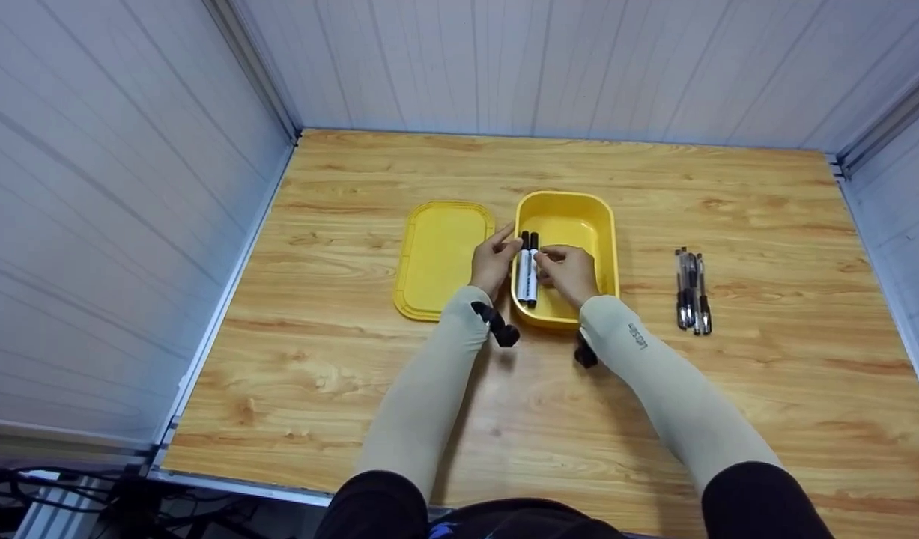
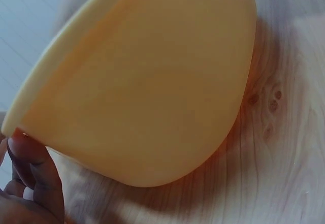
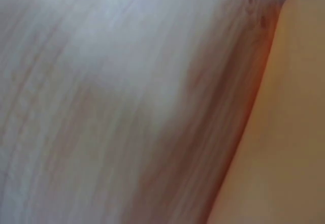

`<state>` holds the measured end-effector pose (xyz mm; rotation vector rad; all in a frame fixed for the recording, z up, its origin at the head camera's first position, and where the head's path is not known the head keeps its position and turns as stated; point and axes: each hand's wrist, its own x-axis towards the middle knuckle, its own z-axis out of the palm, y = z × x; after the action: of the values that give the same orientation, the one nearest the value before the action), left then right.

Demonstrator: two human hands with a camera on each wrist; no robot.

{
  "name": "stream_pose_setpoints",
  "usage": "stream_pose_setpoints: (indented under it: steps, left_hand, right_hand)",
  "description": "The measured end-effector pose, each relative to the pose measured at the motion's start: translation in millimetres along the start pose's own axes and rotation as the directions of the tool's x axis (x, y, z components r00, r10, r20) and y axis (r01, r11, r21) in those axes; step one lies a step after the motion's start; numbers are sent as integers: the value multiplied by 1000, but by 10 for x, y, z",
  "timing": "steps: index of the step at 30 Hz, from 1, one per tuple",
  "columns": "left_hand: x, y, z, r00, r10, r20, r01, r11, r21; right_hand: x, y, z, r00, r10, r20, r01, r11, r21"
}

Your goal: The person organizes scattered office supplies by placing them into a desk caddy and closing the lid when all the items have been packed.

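A yellow plastic box (image 1: 604, 224) stands uncovered on the table. Inside it, along the left wall, two white markers with black caps (image 1: 527, 281) lie side by side. My left hand (image 1: 493, 262) grips the box's left rim, its thumb over the edge by the caps. In the left wrist view, its fingers (image 2: 35, 170) are curled under the rim. Reaching into the box, my right hand (image 1: 571, 271) pinches the right-hand marker with thumb and forefinger. The right wrist view shows only the box's outer wall (image 3: 284, 132) and the tabletop, with that hand hidden.
The box's yellow lid (image 1: 440, 258) lies flat to the left, close beside the box. Several clear-barrelled pens with black grips (image 1: 691, 292) lie in a bunch to the right. Pale panels (image 1: 459, 67) enclose the wooden table (image 1: 309, 404) at the back and sides.
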<state>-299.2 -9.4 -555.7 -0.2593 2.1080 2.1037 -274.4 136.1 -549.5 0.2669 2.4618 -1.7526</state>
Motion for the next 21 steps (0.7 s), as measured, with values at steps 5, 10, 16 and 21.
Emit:
stream_pose_setpoints:
  steps: [5, 10, 16, 21]
  left_hand:
    - [-5, 7, -3, 1000, 9, -11, -9, 1000, 1]
    - [-21, -17, 5, 1000, -7, -13, 7, 1000, -13]
    - [-17, -6, 14, 1000, -7, -2, 7, 1000, 12]
    - [-30, 21, 5, 1000, -5, 14, 5, 1000, 21]
  right_hand:
    - [-11, -71, -48, 999, -39, -34, 37, 998, -55]
    - [-23, -94, -103, 999, -24, -38, 22, 997, -69]
    - [-5, -125, -185, 998, -41, -55, 37, 997, -70]
    - [14, -140, -305, 994, -64, -84, 59, 996, -64]
